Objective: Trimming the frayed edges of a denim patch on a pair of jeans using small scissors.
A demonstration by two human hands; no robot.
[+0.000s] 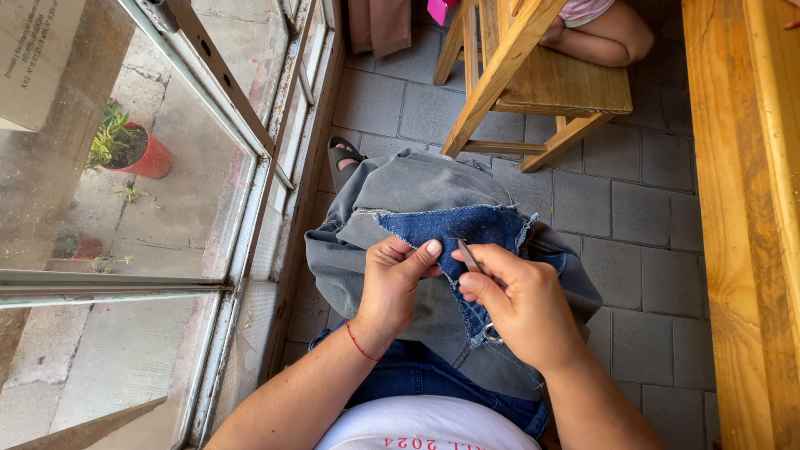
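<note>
Left hand (393, 279) pinches the blue patch (467, 237) at its lower left edge, thumb pressed on the cloth. Right hand (521, 300) is closed around small metal scissors (469, 256); tip points up onto the patch, a handle loop shows under the palm. Patch lies on grey jeans (392, 200) spread over the person's lap. Wooden stool (533, 75) stands beyond on the paved floor (642, 208), window (167, 208) to the left, red pot (148, 158) outside.
</note>
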